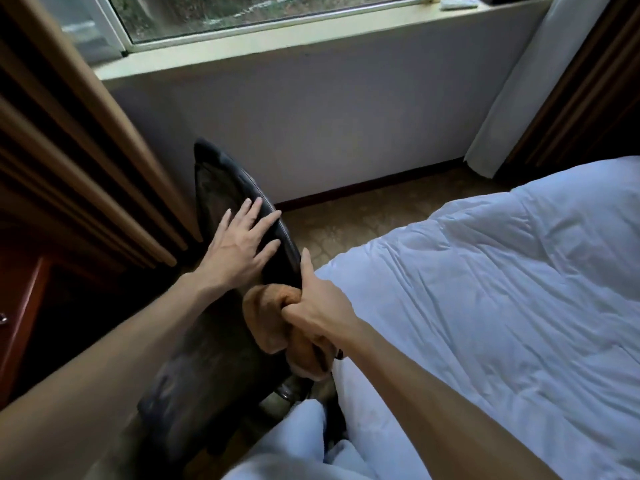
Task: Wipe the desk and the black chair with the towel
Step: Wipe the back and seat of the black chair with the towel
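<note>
The black chair [214, 181] stands between the desk and the bed, its backrest seen edge-on and running from the window wall toward me. My left hand [239, 244] lies flat on the backrest with fingers spread. My right hand [317, 306] is shut on the bunched brown towel [268, 323], pressing it against the backrest's edge, thumb pointing up along the rim. A corner of the reddish wooden desk [20, 306] shows at the far left, in shadow.
A bed with a white duvet [485, 289] fills the right side, close to the chair. Brown curtains [79, 150] hang at left, a white curtain [512, 81] at right. The window sill [277, 39] and wall are ahead. Patterned floor [346, 223] lies between chair and wall.
</note>
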